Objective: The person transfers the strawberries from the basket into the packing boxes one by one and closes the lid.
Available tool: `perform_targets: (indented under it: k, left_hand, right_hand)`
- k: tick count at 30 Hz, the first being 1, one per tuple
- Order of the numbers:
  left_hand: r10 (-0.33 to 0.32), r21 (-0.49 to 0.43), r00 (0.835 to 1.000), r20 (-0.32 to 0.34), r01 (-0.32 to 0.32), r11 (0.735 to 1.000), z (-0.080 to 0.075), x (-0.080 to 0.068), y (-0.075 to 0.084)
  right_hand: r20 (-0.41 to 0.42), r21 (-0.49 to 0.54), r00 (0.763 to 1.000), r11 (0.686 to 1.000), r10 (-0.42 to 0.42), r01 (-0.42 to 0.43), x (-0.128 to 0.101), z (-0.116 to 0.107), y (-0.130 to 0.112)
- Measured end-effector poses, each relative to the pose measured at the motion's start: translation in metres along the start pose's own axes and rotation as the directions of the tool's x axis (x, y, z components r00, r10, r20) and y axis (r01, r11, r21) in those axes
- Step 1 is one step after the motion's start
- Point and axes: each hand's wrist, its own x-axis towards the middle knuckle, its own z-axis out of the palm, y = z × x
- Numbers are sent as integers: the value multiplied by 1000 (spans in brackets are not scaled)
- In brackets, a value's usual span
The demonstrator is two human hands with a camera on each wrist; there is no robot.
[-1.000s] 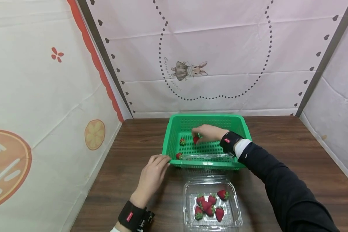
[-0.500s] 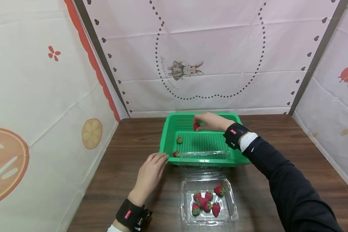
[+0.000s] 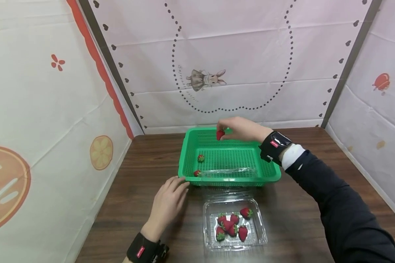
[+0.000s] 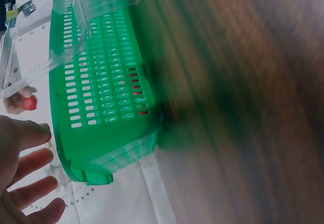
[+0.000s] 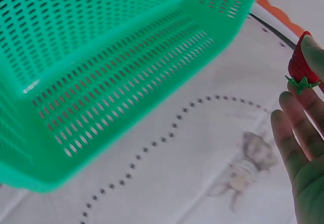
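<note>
- My right hand [image 3: 241, 128] pinches a strawberry [image 3: 220, 134] above the green basket [image 3: 229, 179]; the transfer is mid-carry.
- My left hand [image 3: 169, 201] rests flat, fingers relaxed, touching the basket corner.
- Next, I judge, comes the clear tray [image 3: 234, 245], needing a gentle set-down.

A dark wood-grain table [image 3: 145, 160] carries everything here — a green perforated basket [image 3: 229, 179] sits toward its far side, and a clear plastic clamshell tray [image 3: 260, 235] lies just in front of the basket's near wall. The left hand [image 3: 167, 204] rests flat on the tabletop, fingertips at the basket's near-left corner.
</note>
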Motion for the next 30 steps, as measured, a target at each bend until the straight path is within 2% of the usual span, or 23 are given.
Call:
perform_targets:
  k: [6,14,24,30]
  left_hand:
    - [29,-1,999,29,-29,1000,5,-7,9]
    - [40,-41,984,173,-33,999,11,-18,22]
    - [44,-43,974,224,-35,998,20,-24,35]
    - [40,-65,972,229,-26,998,23,-25,40]
  right_hand:
    - [-76,-37,994,997,-75,72,-13,-24,-14]
    - [-123,-123,990,991,-65,50,-36,-44,-39]
    - [-141,-106,979,985,-148,134,-64,-46,-70]
    - [-172,-152,966,974,-192,166,-81,-40,-85]
